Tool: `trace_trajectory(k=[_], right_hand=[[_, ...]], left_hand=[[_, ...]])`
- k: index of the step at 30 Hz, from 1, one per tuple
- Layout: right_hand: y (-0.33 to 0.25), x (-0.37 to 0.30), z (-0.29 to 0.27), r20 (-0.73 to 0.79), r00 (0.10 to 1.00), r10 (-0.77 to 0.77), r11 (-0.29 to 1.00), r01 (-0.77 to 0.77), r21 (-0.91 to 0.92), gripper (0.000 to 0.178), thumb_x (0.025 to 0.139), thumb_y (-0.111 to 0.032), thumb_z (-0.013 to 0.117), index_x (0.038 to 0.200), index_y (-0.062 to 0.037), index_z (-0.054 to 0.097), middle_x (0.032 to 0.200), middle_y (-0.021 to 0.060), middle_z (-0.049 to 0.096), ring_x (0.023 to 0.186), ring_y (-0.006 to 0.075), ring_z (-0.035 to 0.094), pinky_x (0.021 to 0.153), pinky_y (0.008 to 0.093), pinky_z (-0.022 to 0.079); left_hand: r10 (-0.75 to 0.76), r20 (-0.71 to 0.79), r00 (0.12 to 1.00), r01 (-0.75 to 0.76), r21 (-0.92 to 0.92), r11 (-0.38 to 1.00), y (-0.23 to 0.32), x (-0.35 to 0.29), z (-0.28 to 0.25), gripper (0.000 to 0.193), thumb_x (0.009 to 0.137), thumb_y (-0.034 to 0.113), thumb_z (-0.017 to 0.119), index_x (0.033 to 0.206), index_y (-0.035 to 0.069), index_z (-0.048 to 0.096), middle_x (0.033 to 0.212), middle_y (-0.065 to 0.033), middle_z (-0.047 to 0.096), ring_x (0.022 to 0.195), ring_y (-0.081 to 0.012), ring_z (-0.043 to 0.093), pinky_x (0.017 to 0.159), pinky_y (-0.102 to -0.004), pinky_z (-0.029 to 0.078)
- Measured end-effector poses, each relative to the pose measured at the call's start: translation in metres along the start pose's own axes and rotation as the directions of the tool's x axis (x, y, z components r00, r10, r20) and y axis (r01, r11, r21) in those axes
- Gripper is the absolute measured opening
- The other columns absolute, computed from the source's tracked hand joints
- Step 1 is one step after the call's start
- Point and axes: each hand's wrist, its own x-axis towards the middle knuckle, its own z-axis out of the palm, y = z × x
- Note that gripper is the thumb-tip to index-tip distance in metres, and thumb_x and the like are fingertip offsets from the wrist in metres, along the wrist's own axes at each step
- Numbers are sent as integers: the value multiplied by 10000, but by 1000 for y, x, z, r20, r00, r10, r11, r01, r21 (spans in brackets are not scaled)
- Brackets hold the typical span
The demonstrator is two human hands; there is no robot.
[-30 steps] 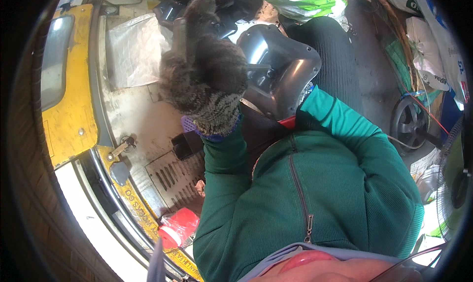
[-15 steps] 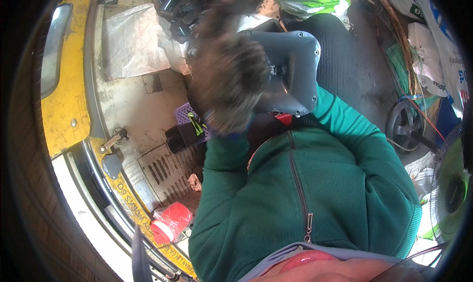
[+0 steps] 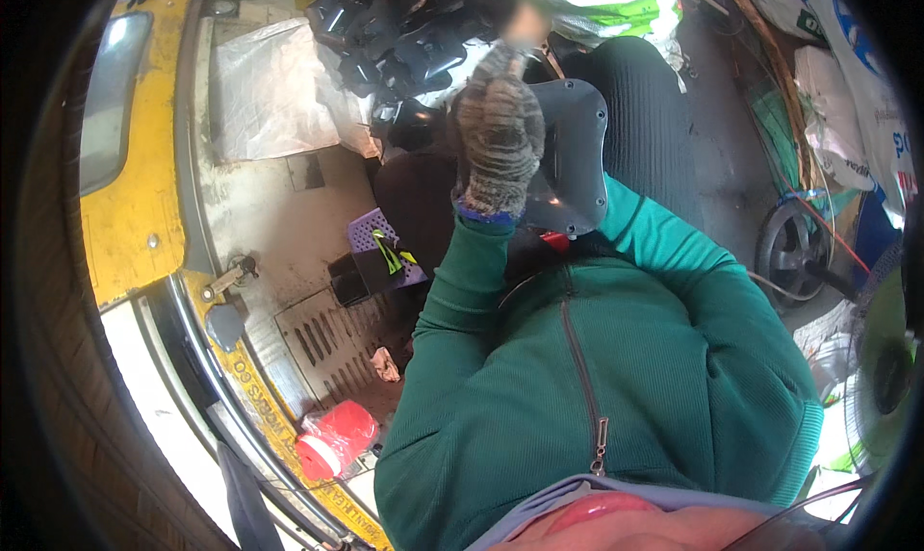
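Just right of the left hand (image 3: 499,145) is the gray part (image 3: 576,156), its left side covered in view by that hand; whether they touch is unclear. Since half a second ago, the left hand has shifted rightward and sharpened from a blur, so less of the part shows, while more of the black pile (image 3: 414,55) is uncovered. Its fingers look curled, but I cannot tell whether they grip anything. The right hand is hidden, its sleeve (image 3: 664,238) ending behind the part.
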Motion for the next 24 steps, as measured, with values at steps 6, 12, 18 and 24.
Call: trace_trajectory(k=[6,12,18,24], right_hand=[[14,4,-9,-14,999,41,999,-41,-14,606,928,-412,612,1380,-27,487,1290,137,602,1185,231,559,1031,312,407],[-1,2,6,13,1000,5,1000,-5,10,603,927,-408,613,1378,-28,489,1288,138,602,1181,233,561,1029,313,409],[18,2,-4,-11,998,60,998,-60,-15,599,926,-405,614,1376,-28,492,1286,139,602,1178,234,562,1026,315,412],[7,3,4,5,1000,15,1000,-15,-11,595,926,-402,615,1373,-29,495,1285,141,602,1175,236,564,1023,316,414]], left_hand=[[-477,-24,878,191,-897,398,12,30,-22,365,959,276,600,1243,47,597,661,24,540,453,-54,443,407,-203,398],[100,0,995,-99,126,987,-20,-16,9,449,855,133,676,1267,19,537,1151,-168,607,941,-221,627,765,-370,531],[-360,286,888,269,-958,-100,37,53,-51,414,987,270,553,1325,31,554,563,42,485,416,-38,419,375,-219,333],[-148,-71,986,88,-535,840,7,18,-12,509,798,12,599,1306,37,580,1195,-107,639,751,-114,632,619,-240,538]])
